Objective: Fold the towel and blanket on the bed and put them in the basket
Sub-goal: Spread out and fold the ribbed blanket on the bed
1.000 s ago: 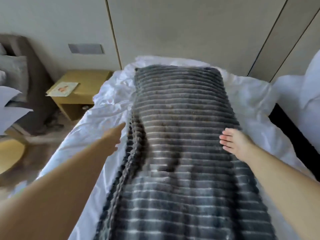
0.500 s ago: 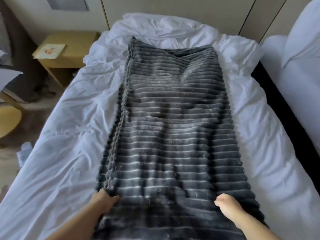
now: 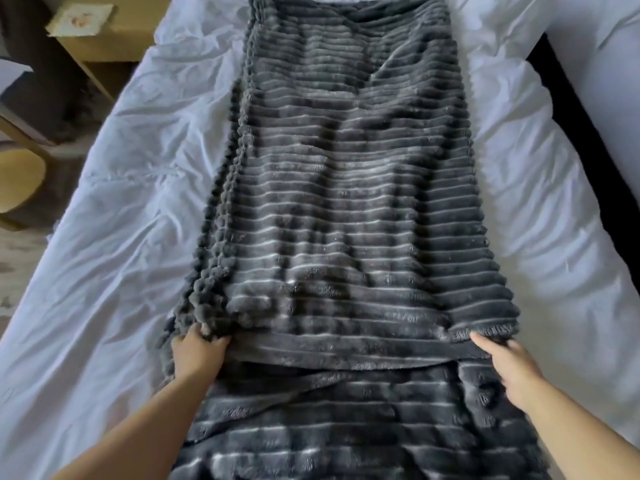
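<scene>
Along the middle of the bed (image 3: 114, 244) lies the blanket (image 3: 346, 209), folded narrow; my left hand (image 3: 197, 355) and right hand (image 3: 509, 368) pinch its near corners, ready, I judge, to fold it lengthwise.

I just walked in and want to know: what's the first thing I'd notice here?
A big dark grey striped blanket runs lengthwise down the middle of the white bed. At its near end, the left hand and right hand each grip a corner of it. A wooden bedside table stands at the upper left.
</scene>
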A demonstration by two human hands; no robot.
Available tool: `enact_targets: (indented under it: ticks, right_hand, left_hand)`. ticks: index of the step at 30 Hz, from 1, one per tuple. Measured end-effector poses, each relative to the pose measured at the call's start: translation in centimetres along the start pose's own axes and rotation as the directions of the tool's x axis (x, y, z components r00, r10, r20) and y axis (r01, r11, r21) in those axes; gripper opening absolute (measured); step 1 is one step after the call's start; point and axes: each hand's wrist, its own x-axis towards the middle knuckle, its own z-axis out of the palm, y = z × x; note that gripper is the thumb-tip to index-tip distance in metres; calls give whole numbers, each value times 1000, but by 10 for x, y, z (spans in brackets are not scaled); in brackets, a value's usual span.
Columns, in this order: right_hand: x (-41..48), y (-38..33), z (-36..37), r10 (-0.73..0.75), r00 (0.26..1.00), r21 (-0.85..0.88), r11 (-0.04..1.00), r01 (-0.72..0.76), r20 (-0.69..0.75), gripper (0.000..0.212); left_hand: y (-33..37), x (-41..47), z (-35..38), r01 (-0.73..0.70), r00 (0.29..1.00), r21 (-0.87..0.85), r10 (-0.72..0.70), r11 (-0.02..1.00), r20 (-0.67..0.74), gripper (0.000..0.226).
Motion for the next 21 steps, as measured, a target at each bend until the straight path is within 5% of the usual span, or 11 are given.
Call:
enact_targets:
  ticks: [4, 7, 9, 12, 14, 16, 19, 21]
  right_hand:
    - [5, -22, 1, -329, 923, -165, 940, 299, -199, 30]
    - [8, -46, 7, -343, 932, -3, 939, 345, -117, 35]
    - [6, -67, 16, -203, 979, 87, 976, 201, 21, 25]
    - [-4, -103, 25, 193, 954, 112, 968, -223, 230, 13]
    - [-9, -150, 26, 239, 931, 172, 941, -292, 275, 19]
    - [-8, -215, 24, 100, 967, 339, 924, -177, 233, 18]
    - [0, -302, 15, -230, 963, 697, 714, 71, 138, 32]
    - [7, -331, 12, -337, 937, 743, 650, 161, 91, 45]
  left_hand:
    - [6, 21, -5, -63, 995, -386, 28, 920, -96, 83]
    - [34, 32, -15, -2, 997, -609, 52, 793, 64, 53]
    - [59, 30, -25, 116, 970, -518, 15, 847, 242, 20]
    - [102, 25, -42, 254, 869, -370, -42, 894, 494, 20]
    - [145, 27, -64, 260, 831, -411, 14, 874, 556, 16]
    - [198, 35, -93, 233, 847, -572, 125, 787, 517, 17]
    - [266, 50, -138, 130, 913, -884, 293, 449, 283, 12]
    - [281, 64, -150, 100, 891, -928, 383, 360, 245, 31]
